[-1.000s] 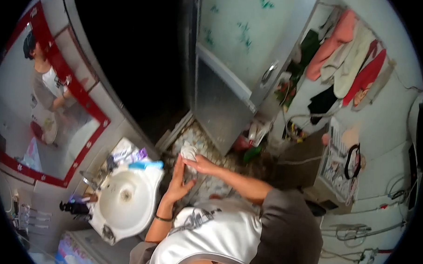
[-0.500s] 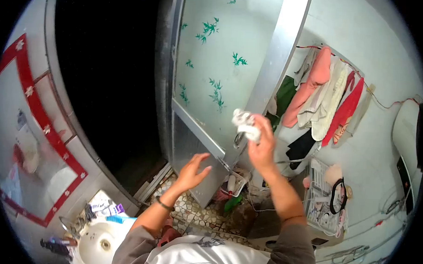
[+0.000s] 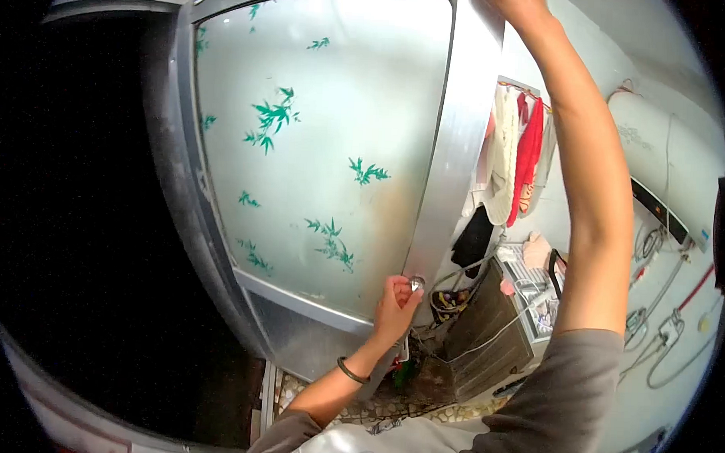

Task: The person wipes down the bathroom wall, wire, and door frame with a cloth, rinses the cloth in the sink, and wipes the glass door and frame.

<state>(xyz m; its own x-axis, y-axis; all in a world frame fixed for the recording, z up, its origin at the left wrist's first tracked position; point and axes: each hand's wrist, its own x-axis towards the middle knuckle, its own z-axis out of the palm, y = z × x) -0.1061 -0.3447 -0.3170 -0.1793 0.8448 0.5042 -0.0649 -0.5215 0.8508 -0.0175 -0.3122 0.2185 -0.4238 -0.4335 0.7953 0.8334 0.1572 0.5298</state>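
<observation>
A frosted glass door (image 3: 323, 225) with green bamboo-leaf prints and a metal frame fills the middle of the view. My left hand (image 3: 394, 314), a dark bracelet on its wrist, has its fingers closed around the round metal door knob (image 3: 415, 284). High at the top edge of the picture, my right hand (image 3: 518, 3) is up against the upper part of the door's metal frame (image 3: 473, 79). Its fingers are mostly cut off, and I cannot see the crumpled white cloth it held earlier.
Left of the door is a dark doorway (image 3: 77, 176). Towels and clothes (image 3: 505, 152) hang on the right wall. Below them, a rack (image 3: 528, 280) with small items stands on a grey cabinet (image 3: 486, 335). A white water heater (image 3: 653, 149), hoses and cables line the far right.
My view has turned up and closer to the door. My left hand has gone from open in the air to gripping the knob. My right hand has risen to the door's upper frame.
</observation>
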